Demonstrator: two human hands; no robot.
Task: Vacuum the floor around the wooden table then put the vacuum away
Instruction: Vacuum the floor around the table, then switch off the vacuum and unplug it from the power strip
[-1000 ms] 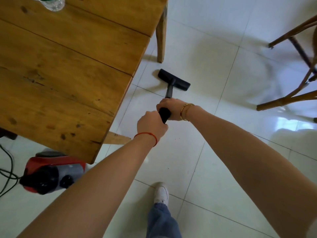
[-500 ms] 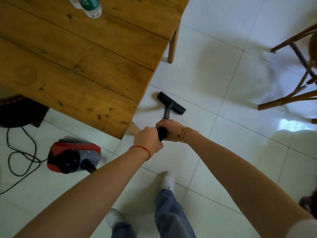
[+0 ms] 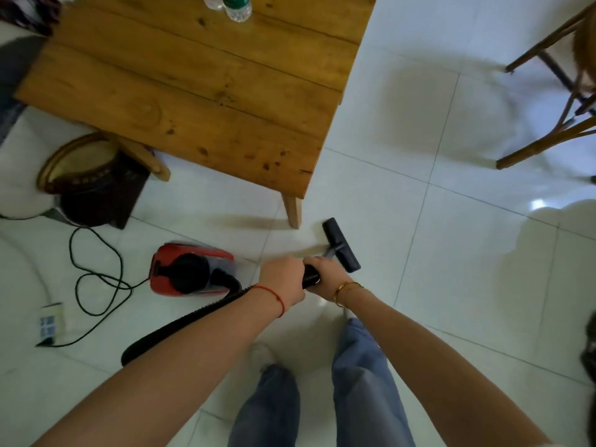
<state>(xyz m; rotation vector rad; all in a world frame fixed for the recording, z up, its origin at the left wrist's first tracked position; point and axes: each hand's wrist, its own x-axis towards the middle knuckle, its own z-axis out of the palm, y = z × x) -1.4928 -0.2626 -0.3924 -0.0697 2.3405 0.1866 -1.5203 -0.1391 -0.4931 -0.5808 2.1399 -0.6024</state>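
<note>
Pale glossy floor tiles spread under you, with dark grout lines and soft reflections toward 3 o'clock. Your wooden table fills the view from 10 to 12 o'clock, its planked top knotted and its near corner leg standing just beyond the nozzle. On the tabletop at 12 o'clock stands a clear plastic bottle with a green label; its writing is too blurred to read.

You hold the vacuum wand with both hands. Your left hand, a red string at its wrist, is clenched round the black handle, and your right hand, wearing a gold bangle, grips the same handle just ahead of it. The black floor nozzle lies on the tile at 12 o'clock from your hands, close to the table leg but apart from it.

At 9 o'clock from your hands the red canister vacuum sits on the floor; no brand name shows on it. Its ribbed black hose runs from the canister under your left forearm. A thin black power cord loops across the tiles to a white power strip at 8 o'clock. Farther off, at 10 o'clock, a dark drum-shaped stool stands beside the table. Wooden chair legs show at 2 o'clock. Your blue jeans and one white shoe show at 6 o'clock.
</note>
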